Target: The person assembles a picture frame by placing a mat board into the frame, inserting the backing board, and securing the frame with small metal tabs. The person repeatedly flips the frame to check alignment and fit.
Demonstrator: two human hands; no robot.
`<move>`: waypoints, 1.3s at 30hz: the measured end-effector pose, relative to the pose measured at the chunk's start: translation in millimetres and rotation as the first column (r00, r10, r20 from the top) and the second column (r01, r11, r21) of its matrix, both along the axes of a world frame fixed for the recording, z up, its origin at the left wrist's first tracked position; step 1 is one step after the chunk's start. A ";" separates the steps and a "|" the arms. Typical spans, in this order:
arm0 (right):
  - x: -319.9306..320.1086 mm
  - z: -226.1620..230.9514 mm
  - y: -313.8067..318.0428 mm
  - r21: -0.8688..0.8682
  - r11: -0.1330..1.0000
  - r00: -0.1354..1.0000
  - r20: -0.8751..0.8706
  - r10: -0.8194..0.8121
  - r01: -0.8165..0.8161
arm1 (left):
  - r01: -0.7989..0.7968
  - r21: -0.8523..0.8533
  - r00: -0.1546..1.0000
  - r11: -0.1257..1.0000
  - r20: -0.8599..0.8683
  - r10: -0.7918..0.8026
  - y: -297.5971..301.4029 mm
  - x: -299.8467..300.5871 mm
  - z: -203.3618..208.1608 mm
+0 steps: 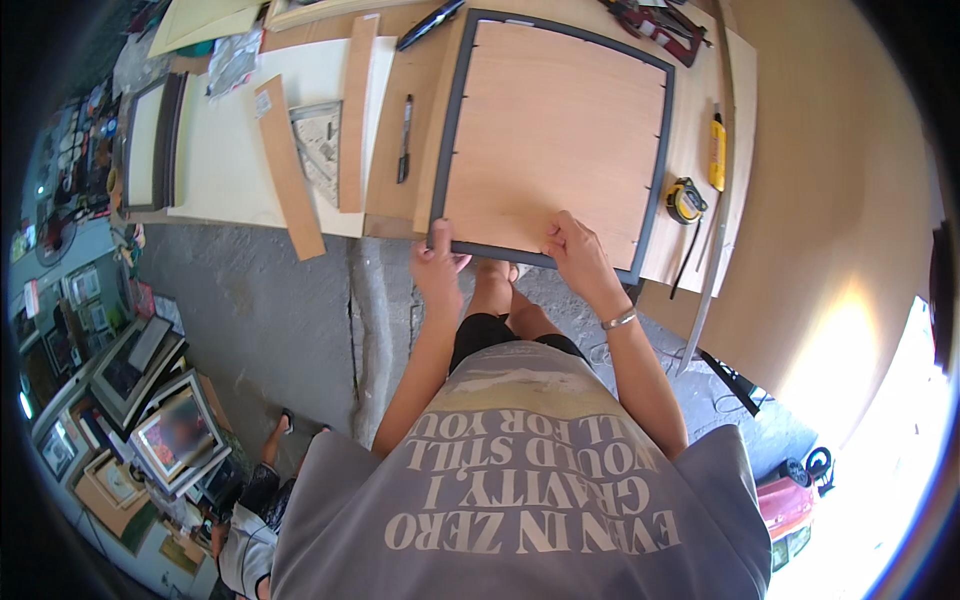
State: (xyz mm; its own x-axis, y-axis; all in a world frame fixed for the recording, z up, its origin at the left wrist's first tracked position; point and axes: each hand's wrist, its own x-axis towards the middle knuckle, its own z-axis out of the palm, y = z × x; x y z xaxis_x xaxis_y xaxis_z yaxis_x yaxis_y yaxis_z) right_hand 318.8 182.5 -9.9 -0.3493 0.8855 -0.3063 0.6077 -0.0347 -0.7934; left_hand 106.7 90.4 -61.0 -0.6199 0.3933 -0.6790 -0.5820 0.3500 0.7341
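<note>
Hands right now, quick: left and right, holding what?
Left hand: closed on the dark frame's near-left corner, thumb on top.
Right hand: fingers curled at the near edge; can't tell if holding anything.

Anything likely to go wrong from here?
The black frame lies right at the table's near edge; a push from the left hand at its corner might slide it.
Small dark tabs stud its inner edges; they could scratch the right hand.
The metal ruler ends near the right forearm, which might knock it.

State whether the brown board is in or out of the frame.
In: the dark frame surrounds the board on all four sides.
</note>
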 end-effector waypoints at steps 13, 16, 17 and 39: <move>107.3 6.8 -2.8 0.037 0.990 0.985 0.115 0.129 -0.134 | 0.147 0.293 0.975 0.945 0.117 -0.188 -21.7 19.9 2.3; 111.8 9.4 0.9 0.031 0.991 0.987 0.093 0.130 -0.133 | 0.145 0.309 0.968 0.940 0.152 -0.200 -24.6 21.1 1.8; 112.8 10.3 1.7 0.048 0.990 0.986 0.108 0.127 -0.133 | 0.149 0.302 0.968 0.941 0.150 -0.202 -25.3 21.4 1.5; 101.6 -13.8 24.4 -0.046 0.972 0.901 0.389 -0.194 0.229 | 0.141 0.207 0.979 0.968 0.116 -0.167 -16.4 28.1 0.5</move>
